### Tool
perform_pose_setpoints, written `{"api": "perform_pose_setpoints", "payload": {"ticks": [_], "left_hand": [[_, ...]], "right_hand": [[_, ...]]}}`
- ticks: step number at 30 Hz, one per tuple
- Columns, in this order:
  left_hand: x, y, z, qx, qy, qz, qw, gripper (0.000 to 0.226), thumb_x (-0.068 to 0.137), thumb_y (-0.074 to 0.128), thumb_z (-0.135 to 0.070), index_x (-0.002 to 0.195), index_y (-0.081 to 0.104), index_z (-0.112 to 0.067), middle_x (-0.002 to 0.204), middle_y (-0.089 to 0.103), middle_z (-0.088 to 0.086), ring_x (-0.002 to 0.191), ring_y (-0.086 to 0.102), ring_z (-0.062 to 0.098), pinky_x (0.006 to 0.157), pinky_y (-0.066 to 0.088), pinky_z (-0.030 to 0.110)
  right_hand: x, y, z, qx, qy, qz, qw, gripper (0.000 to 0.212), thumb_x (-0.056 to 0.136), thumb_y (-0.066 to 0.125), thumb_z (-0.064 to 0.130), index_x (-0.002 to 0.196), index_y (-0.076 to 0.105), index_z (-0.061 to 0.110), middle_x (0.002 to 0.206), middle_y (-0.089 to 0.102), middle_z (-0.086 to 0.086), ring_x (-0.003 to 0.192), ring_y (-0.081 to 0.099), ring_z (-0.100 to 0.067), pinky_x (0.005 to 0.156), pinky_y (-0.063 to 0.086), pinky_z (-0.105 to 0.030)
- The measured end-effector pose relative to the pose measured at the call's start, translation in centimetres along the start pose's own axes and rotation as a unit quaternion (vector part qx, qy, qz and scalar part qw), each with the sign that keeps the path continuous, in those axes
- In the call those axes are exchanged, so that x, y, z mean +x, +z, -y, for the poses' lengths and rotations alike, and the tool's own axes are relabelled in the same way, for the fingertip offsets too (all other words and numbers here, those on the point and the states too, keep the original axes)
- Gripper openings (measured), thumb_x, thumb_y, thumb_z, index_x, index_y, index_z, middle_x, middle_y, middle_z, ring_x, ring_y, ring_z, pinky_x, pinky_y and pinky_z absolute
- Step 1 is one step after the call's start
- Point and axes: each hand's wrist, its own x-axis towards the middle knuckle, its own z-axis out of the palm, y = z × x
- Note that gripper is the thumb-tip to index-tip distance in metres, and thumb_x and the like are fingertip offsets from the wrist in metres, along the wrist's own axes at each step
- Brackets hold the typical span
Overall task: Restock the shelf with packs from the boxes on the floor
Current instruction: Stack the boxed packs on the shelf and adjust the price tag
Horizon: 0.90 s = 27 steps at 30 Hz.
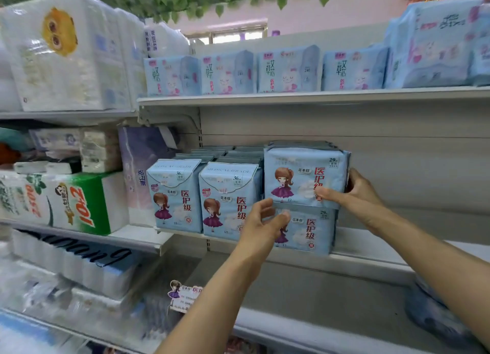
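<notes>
Head view: the right hand's fingers (327, 193) are curling round the upper pack (299, 176), thumb lying across its printed front and the rest wrapping its right edge, so the right hand (355, 191) is clamping that pack from the side, probably to square it on the stack. The left hand's fingers (281, 217) are sitting loosely bent, thumb touching the top edge of the lower pack (309, 231), seemingly steadying it without a closed grip; the left hand (261, 225) is partly covering the neighbouring 36-count pack (228, 199). The two blue sanitary-pad packs are standing one on the other at the front lip of the middle shelf (376, 258), touching the row to their left, with more packs stacked behind. That is likely keeping the fronts flush. The bare run of shelf to the right suggests restocking is far from finished. No floor boxes are showing here. Tissue packs (69, 202) are filling the adjoining bay.
</notes>
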Motion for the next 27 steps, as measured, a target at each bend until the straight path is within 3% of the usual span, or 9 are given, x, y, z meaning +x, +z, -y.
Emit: {"api": "perform_pose_setpoints", "payload": {"ticks": [5, 10, 18, 22, 27], "left_hand": [[-0.1, 0.6, 0.0, -0.012, -0.003, -0.014, 1.0, 0.048, 0.094, 0.064, -0.024, 0.138, 0.044, -0.025, 0.131, 0.053, -0.004, 0.114, 0.059, 0.012, 0.084, 0.052, 0.023], [-0.1, 1.0, -0.1, -0.022, -0.006, -0.03, 0.999, 0.047, 0.095, 0.064, -0.021, 0.137, 0.045, -0.026, 0.127, 0.053, -0.006, 0.104, 0.061, 0.009, 0.089, 0.055, 0.03], [-0.4, 1.5, -0.3, -0.048, -0.011, -0.046, 0.998, 0.049, 0.095, 0.063, -0.02, 0.14, 0.044, -0.022, 0.132, 0.051, -0.002, 0.099, 0.06, 0.006, 0.089, 0.056, 0.031], [-1.3, 0.7, 0.1, -0.097, -0.029, -0.06, 0.993, 0.044, 0.093, 0.065, -0.017, 0.134, 0.049, -0.021, 0.128, 0.057, 0.005, 0.102, 0.065, 0.013, 0.084, 0.057, 0.03], [-3.5, -0.2, 1.2, -0.215, -0.099, -0.062, 0.97, 0.032, 0.094, 0.062, -0.013, 0.125, 0.055, -0.015, 0.111, 0.067, 0.009, 0.101, 0.068, 0.022, 0.089, 0.056, 0.04]], "right_hand": [[0.2, 0.2, -0.1, -0.025, -0.008, 0.002, 1.0, 0.062, 0.072, 0.083, 0.024, 0.121, 0.048, 0.011, 0.108, 0.064, 0.002, 0.093, 0.064, -0.01, 0.069, 0.052, -0.024], [0.5, 0.3, -0.5, -0.051, 0.0, -0.007, 0.999, 0.071, 0.064, 0.087, 0.036, 0.119, 0.048, 0.016, 0.114, 0.064, 0.003, 0.1, 0.065, -0.016, 0.088, 0.055, -0.043], [0.1, 0.5, -0.1, -0.055, 0.007, 0.003, 0.998, 0.07, 0.072, 0.083, 0.032, 0.126, 0.041, 0.015, 0.122, 0.059, 0.0, 0.102, 0.061, -0.013, 0.088, 0.054, -0.038], [-1.4, 0.8, -0.9, -0.075, 0.012, -0.078, 0.994, 0.09, 0.071, 0.078, 0.049, 0.142, 0.029, 0.02, 0.134, 0.046, -0.002, 0.118, 0.051, -0.019, 0.097, 0.048, -0.043], [-5.0, 0.9, -1.1, -0.043, -0.013, -0.18, 0.983, 0.06, 0.091, 0.063, 0.032, 0.14, 0.033, 0.014, 0.119, 0.045, -0.001, 0.1, 0.048, -0.009, 0.081, 0.043, -0.023]]}}
